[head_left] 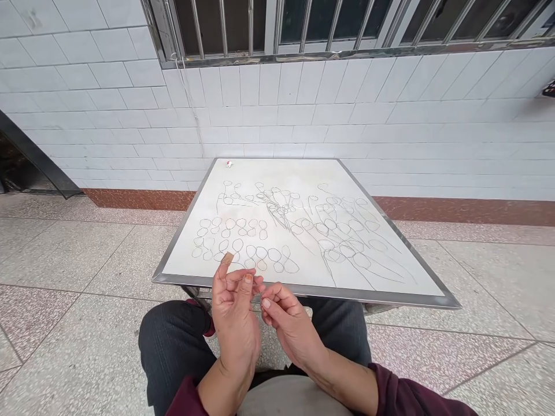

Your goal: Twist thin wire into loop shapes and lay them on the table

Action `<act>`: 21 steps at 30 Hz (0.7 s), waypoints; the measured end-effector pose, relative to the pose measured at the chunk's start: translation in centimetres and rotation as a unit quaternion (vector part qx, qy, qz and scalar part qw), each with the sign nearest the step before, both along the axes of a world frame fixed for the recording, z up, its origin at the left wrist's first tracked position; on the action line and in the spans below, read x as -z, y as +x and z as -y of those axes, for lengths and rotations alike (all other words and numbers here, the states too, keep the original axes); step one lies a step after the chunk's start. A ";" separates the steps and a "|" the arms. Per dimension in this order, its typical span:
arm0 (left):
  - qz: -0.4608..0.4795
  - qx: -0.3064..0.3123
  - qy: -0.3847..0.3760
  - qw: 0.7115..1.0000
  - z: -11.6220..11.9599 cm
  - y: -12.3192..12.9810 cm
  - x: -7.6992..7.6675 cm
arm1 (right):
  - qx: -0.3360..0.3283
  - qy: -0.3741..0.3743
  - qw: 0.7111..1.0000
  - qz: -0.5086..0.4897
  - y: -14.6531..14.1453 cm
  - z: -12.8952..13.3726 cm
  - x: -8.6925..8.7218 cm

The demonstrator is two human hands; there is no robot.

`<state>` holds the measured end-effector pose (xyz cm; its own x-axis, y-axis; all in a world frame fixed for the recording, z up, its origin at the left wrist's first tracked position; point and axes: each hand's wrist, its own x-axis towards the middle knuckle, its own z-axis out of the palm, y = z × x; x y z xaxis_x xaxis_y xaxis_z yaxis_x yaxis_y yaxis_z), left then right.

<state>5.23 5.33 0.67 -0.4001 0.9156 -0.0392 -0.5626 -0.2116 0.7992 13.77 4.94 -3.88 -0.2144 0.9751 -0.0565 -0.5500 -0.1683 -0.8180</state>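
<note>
Both left hand and right hand pinch fine wire at the near edge of the worktop! Loops sit left, long-tailed wires spread right.

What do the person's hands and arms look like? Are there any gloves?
No gloves: the left hand and right hand are bare. A tan wrap, maybe a bandage, covers one left fingertip. Both arms have dark maroon sleeves that end short of the wrists, leaving some forearm bare.
</note>
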 end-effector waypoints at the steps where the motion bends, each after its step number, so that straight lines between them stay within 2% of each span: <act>1: -0.001 0.001 0.003 1.000 0.0 0.0 0.0 | -0.004 0.001 1.000 0.001 0.0 0.0 0.1; 7: -0.004 0.014 0.009 1.000 -0.1 -0.7 0.0 | -0.025 0.006 0.999 0.031 0.5 -0.2 0.6; 14: -0.030 0.015 0.003 0.999 -0.4 -1.6 -0.3 | 0.027 0.045 0.995 0.085 1.9 -1.0 1.5; 21: -0.019 0.047 0.007 0.999 -0.1 -0.5 -0.3 | 0.080 -0.040 0.992 -0.091 1.1 -1.1 -0.1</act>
<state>4.76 5.39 0.92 -0.3125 0.9498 -0.0128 -0.5505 -0.1701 0.8173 14.85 6.03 -3.76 -0.0701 0.9914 -0.1107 -0.7121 -0.1274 -0.6904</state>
